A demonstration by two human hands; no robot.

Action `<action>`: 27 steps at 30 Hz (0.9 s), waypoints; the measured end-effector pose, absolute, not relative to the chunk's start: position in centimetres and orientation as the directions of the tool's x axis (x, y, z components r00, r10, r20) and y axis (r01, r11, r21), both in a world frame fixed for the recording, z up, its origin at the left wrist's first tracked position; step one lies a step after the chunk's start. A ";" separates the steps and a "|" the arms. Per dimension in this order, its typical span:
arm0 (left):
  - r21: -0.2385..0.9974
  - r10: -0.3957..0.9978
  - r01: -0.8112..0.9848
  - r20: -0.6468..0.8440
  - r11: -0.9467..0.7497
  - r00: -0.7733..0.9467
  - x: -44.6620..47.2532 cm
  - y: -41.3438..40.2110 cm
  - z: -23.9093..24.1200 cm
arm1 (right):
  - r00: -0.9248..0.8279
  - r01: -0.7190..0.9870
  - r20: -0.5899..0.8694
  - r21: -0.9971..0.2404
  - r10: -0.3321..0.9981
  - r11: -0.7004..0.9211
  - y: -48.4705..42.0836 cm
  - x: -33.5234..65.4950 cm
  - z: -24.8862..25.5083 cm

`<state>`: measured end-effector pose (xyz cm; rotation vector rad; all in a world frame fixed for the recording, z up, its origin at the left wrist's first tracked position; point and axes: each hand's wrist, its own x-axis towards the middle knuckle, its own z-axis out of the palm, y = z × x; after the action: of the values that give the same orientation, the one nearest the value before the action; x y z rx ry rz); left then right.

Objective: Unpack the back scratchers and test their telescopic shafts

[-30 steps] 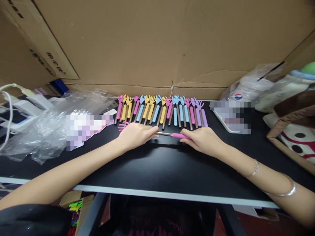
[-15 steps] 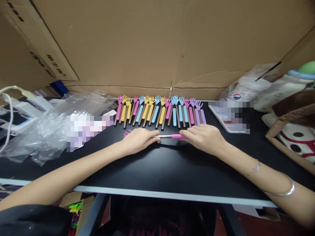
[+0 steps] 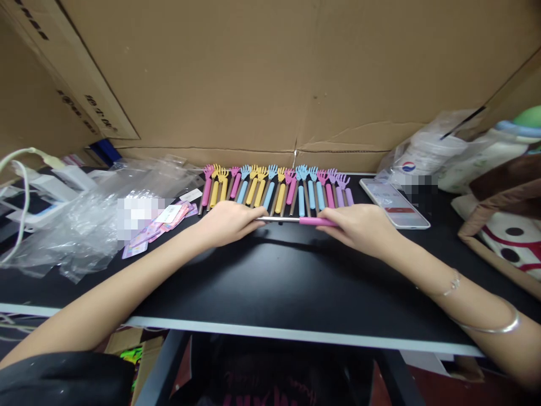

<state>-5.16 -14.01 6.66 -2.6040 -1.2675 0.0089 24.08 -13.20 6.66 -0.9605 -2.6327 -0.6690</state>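
Between my hands a pink-handled telescopic back scratcher (image 3: 284, 219) is held level above the black table. My left hand (image 3: 230, 220) is closed round its left end, and the claw is hidden by the fingers. On the other end, my right hand (image 3: 357, 225) grips the pink sleeve; bare metal rod shows between the hands. Just behind, a row of back scratchers (image 3: 280, 192) in pink, yellow, blue and purple lies with claws toward the cardboard. My hands cover the near ends of some of them.
Clear plastic bags (image 3: 80, 225) and printed cards (image 3: 163, 223) lie on the left near a white power strip (image 3: 46, 197). To the right are a phone (image 3: 395, 204), a bagged cup (image 3: 426, 155) and a brown-trimmed bag (image 3: 502, 225). A cardboard wall (image 3: 253, 73) stands behind.
Both hands have risen a little in the picture with the back scratcher, toward the row. The metal length showing between them is slightly longer, and the pink claw is no longer visible.
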 end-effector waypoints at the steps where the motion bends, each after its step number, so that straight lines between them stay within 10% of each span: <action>1: -0.240 0.764 0.765 0.119 -0.597 0.634 -5.4 -13.7 6.7 | -0.742 0.666 0.386 0.327 0.549 0.670 -13.0 24.3 6.8; 27: -0.418 0.501 0.634 0.391 -0.651 0.772 -6.1 -13.1 5.0 | -0.667 0.744 0.142 0.085 0.731 0.662 -12.3 24.6 5.1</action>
<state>-6.06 -13.05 5.04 -2.4209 -0.8468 -0.3248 24.56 -12.26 5.11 -1.2360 -2.7769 -0.2074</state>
